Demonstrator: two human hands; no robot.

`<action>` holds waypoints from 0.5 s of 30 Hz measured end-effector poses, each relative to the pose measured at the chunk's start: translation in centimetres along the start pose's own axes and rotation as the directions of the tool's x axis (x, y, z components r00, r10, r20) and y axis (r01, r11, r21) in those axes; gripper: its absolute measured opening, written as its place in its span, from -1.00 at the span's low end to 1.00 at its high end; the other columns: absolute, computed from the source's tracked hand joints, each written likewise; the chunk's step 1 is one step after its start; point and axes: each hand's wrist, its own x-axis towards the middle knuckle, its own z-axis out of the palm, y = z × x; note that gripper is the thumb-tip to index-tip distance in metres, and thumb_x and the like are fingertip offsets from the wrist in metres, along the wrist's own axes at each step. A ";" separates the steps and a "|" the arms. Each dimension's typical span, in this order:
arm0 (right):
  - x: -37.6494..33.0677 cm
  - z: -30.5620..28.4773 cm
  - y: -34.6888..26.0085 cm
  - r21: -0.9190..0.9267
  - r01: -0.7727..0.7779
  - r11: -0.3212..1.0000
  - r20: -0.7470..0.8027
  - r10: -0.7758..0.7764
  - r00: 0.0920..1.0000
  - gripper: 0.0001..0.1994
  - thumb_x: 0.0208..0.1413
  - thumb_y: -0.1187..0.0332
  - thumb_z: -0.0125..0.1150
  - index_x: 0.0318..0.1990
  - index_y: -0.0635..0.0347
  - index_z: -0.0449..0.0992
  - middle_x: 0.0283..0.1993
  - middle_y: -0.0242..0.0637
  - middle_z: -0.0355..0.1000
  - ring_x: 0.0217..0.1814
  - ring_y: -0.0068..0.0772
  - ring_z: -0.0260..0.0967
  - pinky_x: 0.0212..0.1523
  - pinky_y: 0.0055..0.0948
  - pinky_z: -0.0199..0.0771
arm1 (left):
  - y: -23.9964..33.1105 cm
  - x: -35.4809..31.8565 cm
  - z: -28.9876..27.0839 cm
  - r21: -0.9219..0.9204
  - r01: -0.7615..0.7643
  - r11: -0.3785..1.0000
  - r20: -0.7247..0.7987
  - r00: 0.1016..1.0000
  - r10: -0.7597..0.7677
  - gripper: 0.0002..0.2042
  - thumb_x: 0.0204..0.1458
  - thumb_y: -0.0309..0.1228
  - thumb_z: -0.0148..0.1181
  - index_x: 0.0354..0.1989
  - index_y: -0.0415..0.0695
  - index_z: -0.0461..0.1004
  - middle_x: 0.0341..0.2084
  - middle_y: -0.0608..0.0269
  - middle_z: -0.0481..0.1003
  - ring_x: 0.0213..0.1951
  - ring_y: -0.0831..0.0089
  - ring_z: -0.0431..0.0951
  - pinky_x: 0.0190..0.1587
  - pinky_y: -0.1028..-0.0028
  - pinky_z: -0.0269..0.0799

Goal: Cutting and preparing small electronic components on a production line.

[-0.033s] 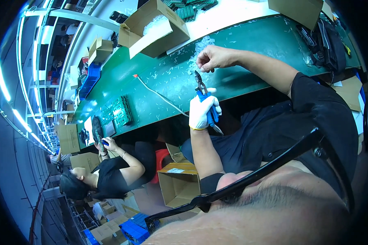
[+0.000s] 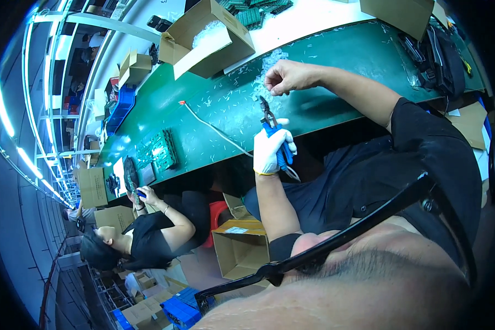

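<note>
My left hand [image 2: 269,149], in a white glove, is closed around a pair of blue-handled pliers [image 2: 269,120]. The dark jaws point up, just below my right hand [image 2: 294,77]. That hand is bare, its fingers pinched together over the green table [image 2: 324,60]; whatever lies between the fingertips, if anything, is too small to make out. Beside the right hand is a heap of clear, pale pieces [image 2: 274,58]. Many thin whitish slivers [image 2: 234,99] lie scattered over the tabletop to its left.
An open cardboard box [image 2: 214,63] stands at the far side. A pale cable with a red tip [image 2: 212,127] crosses the table. Green circuit boards [image 2: 162,151] lie at the left, near a seated person in black [image 2: 154,236]. Far right is a black bag [image 2: 443,60].
My left hand and the pliers have shifted very slightly to the left. My right hand stays practically where it was.
</note>
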 end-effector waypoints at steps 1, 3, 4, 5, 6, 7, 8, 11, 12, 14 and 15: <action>0.0 -0.9 0.0 -0.138 0.032 0.990 0.053 -0.025 0.998 -0.91 0.08 0.45 0.31 -0.33 0.27 0.54 -0.41 -0.37 0.48 -0.37 -0.52 0.40 -0.30 -0.42 0.48 | -0.1 0.0 -0.1 -0.058 -0.019 0.998 -0.025 1.000 0.017 -0.61 0.14 -0.52 0.16 0.13 -0.41 0.37 -0.49 0.17 0.52 -0.57 0.41 0.55 -0.47 0.42 0.55; 0.1 -2.7 0.4 -0.422 0.025 0.906 0.134 0.035 0.990 -0.82 -0.15 0.46 0.37 -0.33 0.29 0.59 -0.44 -0.25 0.52 -0.37 -0.37 0.48 -0.28 -0.30 0.50 | -0.5 0.2 -1.2 -0.122 -0.064 0.990 -0.021 0.998 0.062 -0.57 0.16 -0.48 0.18 0.17 -0.43 0.33 -0.46 0.14 0.54 -0.52 0.36 0.59 -0.43 0.37 0.59; 0.1 -3.2 0.9 -0.422 0.024 0.906 0.134 0.036 0.990 -0.82 -0.15 0.46 0.37 -0.33 0.29 0.59 -0.44 -0.25 0.52 -0.37 -0.37 0.48 -0.28 -0.30 0.50 | -0.7 0.3 -1.7 -0.180 -0.071 0.981 -0.023 0.997 0.068 -0.55 0.17 -0.46 0.18 0.19 -0.43 0.31 -0.44 0.12 0.55 -0.49 0.34 0.61 -0.42 0.35 0.60; 0.1 -3.5 1.6 -0.645 -0.017 0.764 0.144 0.143 0.979 -0.80 -0.17 0.44 0.35 -0.32 0.29 0.58 -0.47 -0.21 0.51 -0.38 -0.28 0.49 -0.29 -0.25 0.50 | -1.0 0.2 -2.3 -0.206 -0.069 0.976 -0.019 0.998 0.067 -0.52 0.18 -0.43 0.20 0.22 -0.42 0.28 -0.40 0.10 0.56 -0.46 0.30 0.63 -0.40 0.32 0.62; 0.2 -3.6 1.9 -0.825 -0.038 0.564 0.124 0.246 0.961 -0.78 -0.18 0.42 0.34 -0.31 0.29 0.58 -0.49 -0.17 0.50 -0.38 -0.18 0.50 -0.30 -0.19 0.49 | -1.1 0.3 -2.7 -0.207 -0.070 0.976 -0.019 0.998 0.068 -0.52 0.18 -0.43 0.20 0.22 -0.42 0.28 -0.40 0.10 0.56 -0.46 0.30 0.63 -0.40 0.32 0.62; 0.3 -3.6 2.2 -0.819 -0.076 0.569 0.111 0.288 0.951 -0.73 -0.23 0.39 0.34 -0.29 0.27 0.60 -0.43 -0.11 0.54 -0.32 -0.04 0.53 -0.26 -0.11 0.51 | -1.2 0.4 -3.1 -0.219 -0.072 0.973 -0.005 0.997 0.073 -0.52 0.20 -0.41 0.19 0.22 -0.41 0.28 -0.37 0.07 0.56 -0.43 0.25 0.63 -0.38 0.26 0.63; 0.6 -3.4 2.6 -0.820 -0.075 0.567 0.113 0.289 0.951 -0.73 -0.23 0.39 0.34 -0.29 0.27 0.60 -0.43 -0.11 0.54 -0.32 -0.04 0.53 -0.26 -0.11 0.51 | -1.4 0.4 -3.4 -0.231 -0.074 0.970 0.007 0.997 0.078 -0.53 0.21 -0.40 0.19 0.23 -0.39 0.28 -0.34 0.04 0.56 -0.41 0.20 0.64 -0.36 0.20 0.64; 1.5 -1.3 4.2 -0.753 0.146 0.642 0.094 -0.115 0.989 -0.69 -0.18 0.37 0.27 -0.20 0.23 0.64 -0.28 -0.04 0.60 -0.19 0.00 0.56 -0.13 -0.10 0.55 | -1.1 0.5 -2.6 -0.227 -0.060 0.972 0.001 0.998 0.062 -0.52 0.20 -0.41 0.19 0.23 -0.40 0.28 -0.37 0.06 0.56 -0.42 0.23 0.64 -0.37 0.25 0.64; 1.7 0.2 3.3 -0.738 0.180 0.650 0.092 -0.169 0.981 -0.72 -0.08 0.34 0.27 -0.18 0.22 0.64 -0.18 -0.03 0.56 -0.07 0.01 0.53 -0.03 -0.09 0.54 | -0.8 0.4 -2.4 -0.223 -0.062 0.973 -0.017 0.998 0.060 -0.52 0.19 -0.42 0.20 0.23 -0.41 0.28 -0.39 0.09 0.57 -0.45 0.28 0.64 -0.39 0.31 0.63; 1.8 2.5 4.7 -0.754 0.197 0.627 0.022 -0.275 0.961 -0.72 0.01 0.31 0.29 -0.13 0.21 0.64 -0.08 -0.03 0.50 0.08 0.00 0.47 0.08 -0.09 0.50 | -0.9 0.6 -2.0 -0.225 -0.054 0.973 0.006 0.998 0.057 -0.51 0.19 -0.42 0.20 0.23 -0.41 0.28 -0.39 0.09 0.57 -0.45 0.28 0.64 -0.39 0.31 0.64; 2.0 3.5 4.3 -0.786 0.137 0.602 -0.014 -0.238 0.971 -0.77 0.09 0.31 0.28 -0.15 0.21 0.62 -0.08 -0.05 0.46 0.10 0.01 0.43 0.09 -0.09 0.47 | -0.9 0.7 -2.0 -0.212 -0.047 0.976 0.009 0.999 0.050 -0.52 0.19 -0.42 0.21 0.22 -0.41 0.29 -0.39 0.09 0.57 -0.45 0.29 0.64 -0.39 0.31 0.64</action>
